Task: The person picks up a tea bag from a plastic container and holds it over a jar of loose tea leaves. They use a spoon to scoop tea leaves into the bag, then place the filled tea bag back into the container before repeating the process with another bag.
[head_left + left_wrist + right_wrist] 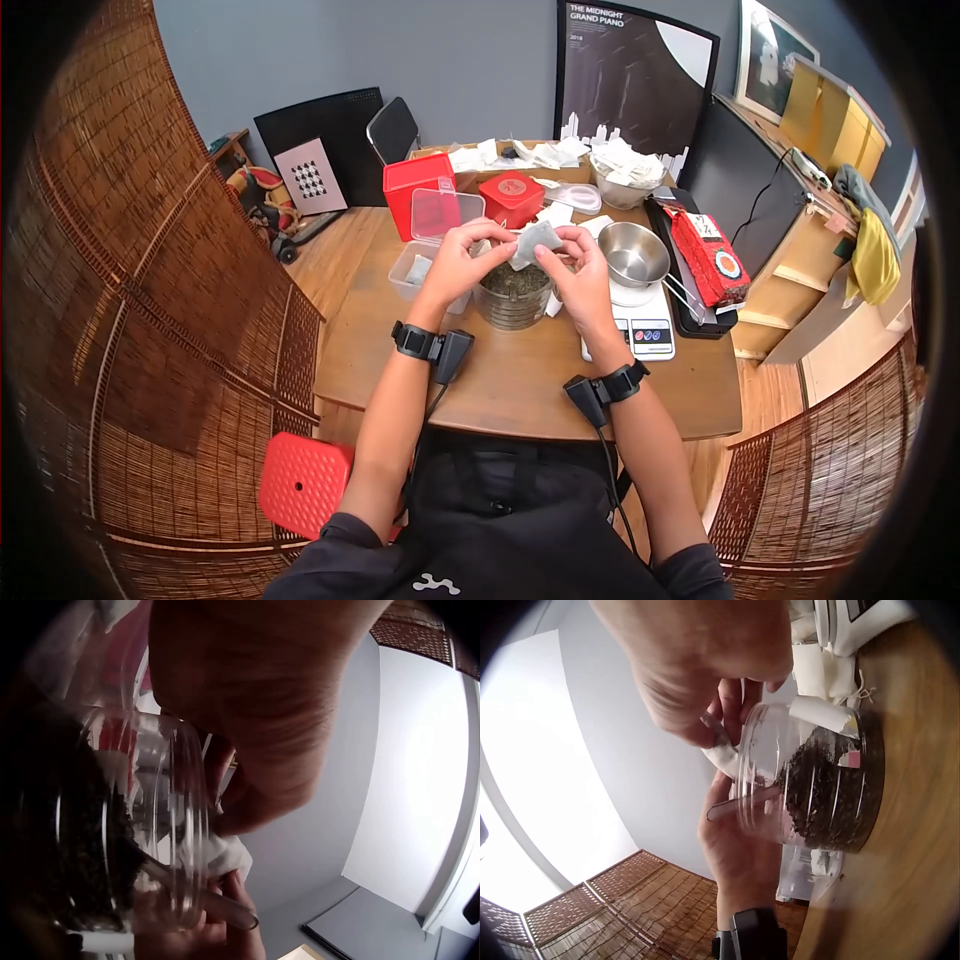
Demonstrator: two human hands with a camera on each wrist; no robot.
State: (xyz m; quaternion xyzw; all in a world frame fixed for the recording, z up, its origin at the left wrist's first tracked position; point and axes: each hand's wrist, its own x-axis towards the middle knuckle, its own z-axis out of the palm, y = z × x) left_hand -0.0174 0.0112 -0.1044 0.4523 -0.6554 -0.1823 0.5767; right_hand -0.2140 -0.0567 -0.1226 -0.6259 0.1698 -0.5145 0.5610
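Observation:
Both hands pinch a small white tea bag (pixel 536 243) between thumbs and fingers, right over the mouth of a clear jar (pixel 512 308). The bag looks greyish with its filling. My left hand (pixel 465 262) has it by the left side, my right hand (pixel 582 280) by the right. Dark dried leaves (pixel 821 791) fill much of the jar, and a clear handle (pixel 735 806) sticks out past its rim. In the left wrist view, the hand and the jar wall partly hide the tea bag (pixel 225 855).
A steel pan (pixel 635 255) sits on a white kitchen scale (pixel 652 345) at right, beside a red packet (pixel 708 258). Left of the jar is a clear plastic box (pixel 402 284) with white bags inside. Red boxes (pixel 418 190) and a heaped bowl (pixel 625 190) stand behind.

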